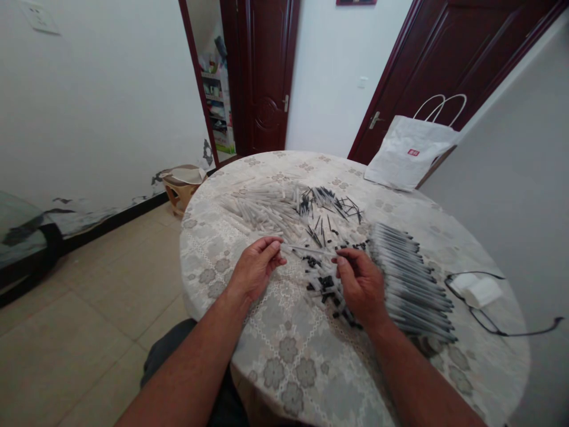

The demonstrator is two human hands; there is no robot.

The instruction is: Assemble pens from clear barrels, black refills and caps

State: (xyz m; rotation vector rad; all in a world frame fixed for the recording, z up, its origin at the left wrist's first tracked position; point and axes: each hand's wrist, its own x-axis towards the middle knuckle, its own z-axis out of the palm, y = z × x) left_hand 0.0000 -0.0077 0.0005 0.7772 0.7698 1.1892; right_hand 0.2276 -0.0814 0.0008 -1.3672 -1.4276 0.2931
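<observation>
Between my hands a pale, translucent pen barrel [309, 249] is stretched level above the table. My left hand [260, 264] pinches its left end between thumb and fingers. At its right end, the fingertips of my right hand [361, 281] are closed on it; what exactly they cover there is hidden. Beyond my hands lies a heap of loose pale barrels [262, 207], with dark ink refills [317, 228] beside it. Small black and clear pen parts [326, 284] are scattered between my hands. Finished-looking pens [409, 279] lie in a row right of my right hand.
A flowered cloth covers the round table [288, 362]. Eyeglasses [484, 320] and a folded white tissue [478, 290] lie at the right. A white paper bag [409, 151] stands at the back right edge. A stool [180, 190] is on the floor behind, left.
</observation>
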